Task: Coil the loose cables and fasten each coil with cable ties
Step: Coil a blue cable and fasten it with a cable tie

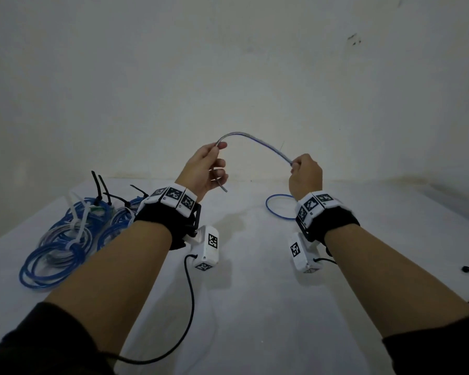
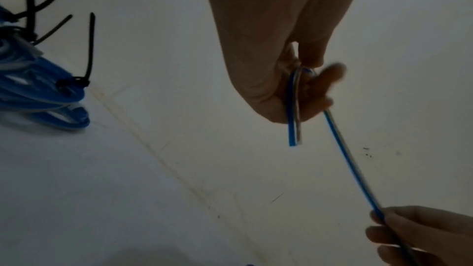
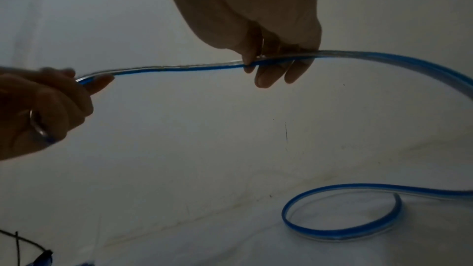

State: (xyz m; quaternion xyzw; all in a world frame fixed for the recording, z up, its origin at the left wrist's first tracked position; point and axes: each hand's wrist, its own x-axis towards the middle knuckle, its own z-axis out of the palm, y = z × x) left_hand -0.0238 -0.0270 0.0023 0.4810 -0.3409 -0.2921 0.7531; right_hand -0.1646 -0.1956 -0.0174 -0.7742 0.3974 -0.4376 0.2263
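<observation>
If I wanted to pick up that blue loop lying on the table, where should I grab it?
Probably the rounded near side of the loop, coming from above. It lies flat on the table, so pinch it between thumb and fingertip. The rest of the cable rises to the right hand and arcs on to the left hand, so lifting there shouldn't tug against either grip.

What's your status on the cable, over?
Left hand pinches the blue cable near its free end; right hand grips it further along. Rest loops on the table. Tied coils lie left. Nothing in the way.
</observation>
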